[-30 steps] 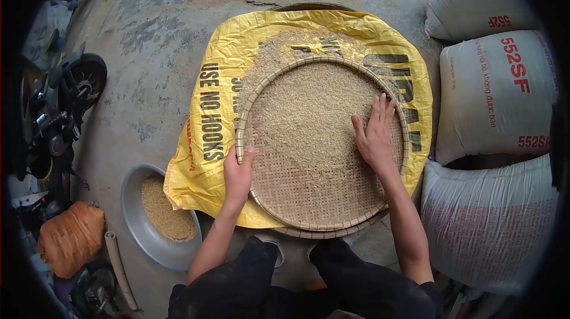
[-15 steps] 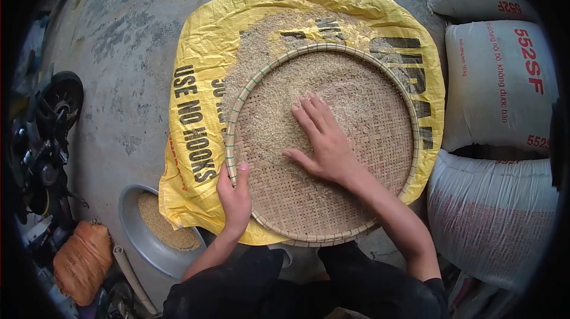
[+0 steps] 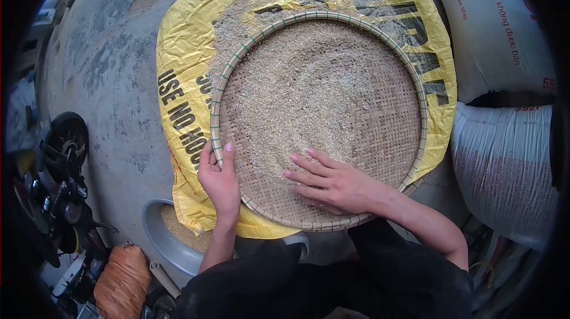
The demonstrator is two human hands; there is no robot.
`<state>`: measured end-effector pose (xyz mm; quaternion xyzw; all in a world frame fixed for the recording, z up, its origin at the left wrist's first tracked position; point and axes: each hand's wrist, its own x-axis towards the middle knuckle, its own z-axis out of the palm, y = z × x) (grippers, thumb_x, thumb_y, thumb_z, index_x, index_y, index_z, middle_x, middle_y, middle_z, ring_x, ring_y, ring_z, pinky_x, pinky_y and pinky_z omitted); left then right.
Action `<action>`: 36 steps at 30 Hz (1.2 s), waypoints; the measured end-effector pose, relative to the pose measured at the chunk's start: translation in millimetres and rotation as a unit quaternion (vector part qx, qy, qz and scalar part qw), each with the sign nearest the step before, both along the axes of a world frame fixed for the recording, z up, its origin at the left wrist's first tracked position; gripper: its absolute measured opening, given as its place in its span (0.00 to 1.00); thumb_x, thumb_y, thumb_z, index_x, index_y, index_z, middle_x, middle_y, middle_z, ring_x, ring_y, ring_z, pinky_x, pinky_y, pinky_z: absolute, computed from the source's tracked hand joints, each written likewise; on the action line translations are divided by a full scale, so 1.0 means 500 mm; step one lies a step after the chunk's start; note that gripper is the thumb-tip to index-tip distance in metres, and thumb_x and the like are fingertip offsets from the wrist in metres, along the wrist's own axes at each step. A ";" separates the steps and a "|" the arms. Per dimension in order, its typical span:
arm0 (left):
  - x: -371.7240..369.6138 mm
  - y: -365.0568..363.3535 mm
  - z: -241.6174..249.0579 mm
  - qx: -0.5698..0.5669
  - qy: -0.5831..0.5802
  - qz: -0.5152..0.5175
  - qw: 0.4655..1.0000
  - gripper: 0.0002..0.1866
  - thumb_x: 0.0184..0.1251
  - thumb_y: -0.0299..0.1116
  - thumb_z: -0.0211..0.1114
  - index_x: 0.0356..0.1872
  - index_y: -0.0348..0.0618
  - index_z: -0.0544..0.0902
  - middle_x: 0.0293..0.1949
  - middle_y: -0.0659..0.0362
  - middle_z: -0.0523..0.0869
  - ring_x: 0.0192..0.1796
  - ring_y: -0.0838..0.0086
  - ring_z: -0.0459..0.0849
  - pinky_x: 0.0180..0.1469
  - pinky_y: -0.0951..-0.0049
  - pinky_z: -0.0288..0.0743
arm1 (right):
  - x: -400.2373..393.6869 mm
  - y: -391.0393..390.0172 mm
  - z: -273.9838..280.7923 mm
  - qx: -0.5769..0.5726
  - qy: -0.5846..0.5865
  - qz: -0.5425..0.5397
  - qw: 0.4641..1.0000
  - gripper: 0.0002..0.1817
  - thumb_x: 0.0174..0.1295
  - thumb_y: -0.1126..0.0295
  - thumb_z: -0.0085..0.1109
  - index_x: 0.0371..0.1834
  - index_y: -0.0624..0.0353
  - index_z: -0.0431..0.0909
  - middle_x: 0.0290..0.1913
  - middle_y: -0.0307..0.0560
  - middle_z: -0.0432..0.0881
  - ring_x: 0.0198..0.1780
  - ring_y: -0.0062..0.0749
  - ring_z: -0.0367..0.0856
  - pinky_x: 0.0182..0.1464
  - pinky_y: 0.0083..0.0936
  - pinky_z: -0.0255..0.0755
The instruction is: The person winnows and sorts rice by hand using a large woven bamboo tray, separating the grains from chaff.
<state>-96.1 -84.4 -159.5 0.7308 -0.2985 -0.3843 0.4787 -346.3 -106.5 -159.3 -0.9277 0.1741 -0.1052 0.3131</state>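
Note:
A round woven bamboo tray [image 3: 386, 135] with a green-stitched rim lies over a yellow printed sack [image 3: 184, 28]. Pale husked grain [image 3: 285, 93] is spread across its left and middle parts. My left hand [image 3: 219, 179] grips the tray's left rim, thumb on the inner side. Fingers spread, my right hand [image 3: 332, 183] rests on the grain near the tray's lower edge and holds nothing that shows. More grain lies on the sack above the tray.
A metal basin [image 3: 155, 230] with grain stands at the lower left, near an orange bundle [image 3: 123, 280]. A motorbike [image 3: 62, 182] is at the left. White filled sacks [image 3: 504, 164] line the right side.
My right hand has moved down the tray toward its near edge. Grain now covers more of the lower middle. The view has shifted, and my left hand is still on the rim.

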 end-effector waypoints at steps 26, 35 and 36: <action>-0.243 0.000 -0.033 -0.234 -0.337 -0.736 0.538 0.38 0.76 0.58 0.48 0.73 0.35 0.65 0.78 0.43 0.56 0.82 0.46 0.46 0.80 0.40 0.38 | -0.162 0.046 0.056 0.114 -0.172 -0.619 0.758 0.12 0.71 0.77 0.55 0.55 0.65 0.81 0.54 0.52 0.86 0.58 0.36 0.83 0.63 0.29 0.72; -0.170 -0.163 -0.026 -0.299 -0.268 -0.838 0.370 0.28 0.80 0.50 0.45 0.77 0.54 0.63 0.80 0.58 0.56 0.82 0.61 0.49 0.83 0.48 0.38 | -0.169 0.043 0.048 0.115 -0.199 -0.608 0.760 0.14 0.69 0.79 0.56 0.56 0.64 0.80 0.57 0.53 0.84 0.61 0.37 0.81 0.64 0.31 0.71; -0.167 -0.181 -0.026 -0.296 -0.281 -0.836 0.368 0.28 0.81 0.49 0.45 0.77 0.55 0.63 0.80 0.58 0.55 0.82 0.61 0.49 0.83 0.48 0.38 | -0.170 0.041 0.047 0.116 -0.201 -0.610 0.758 0.14 0.69 0.79 0.56 0.56 0.64 0.80 0.57 0.53 0.84 0.61 0.37 0.81 0.64 0.31 0.71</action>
